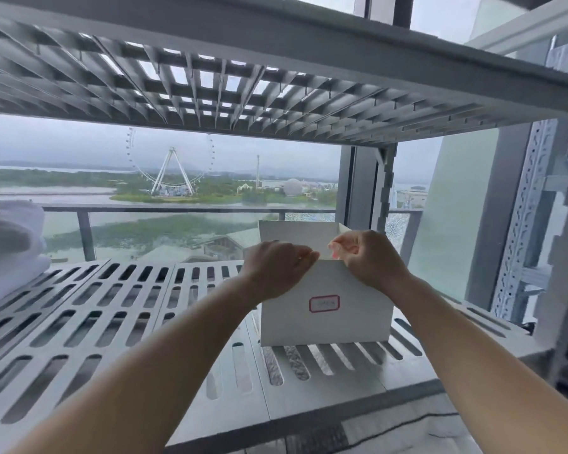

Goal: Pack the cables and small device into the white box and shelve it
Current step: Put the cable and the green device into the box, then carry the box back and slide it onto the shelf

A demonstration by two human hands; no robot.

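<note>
The white box [325, 322] stands on the slotted grey shelf [112, 322], right of centre, with a red-outlined label on its near face. Its top is open and the far wall rises behind my hands. My left hand [276, 267] grips the near top edge at the left corner. My right hand [368, 257] pinches the same edge at the right. The box's inside is hidden from here, so no cables or device show.
A white folded cloth [7, 247] lies at the shelf's far left. Another slotted shelf [243, 86] hangs close overhead. A perforated metal upright [522, 224] stands to the right. Behind the shelf is a window with a balcony rail.
</note>
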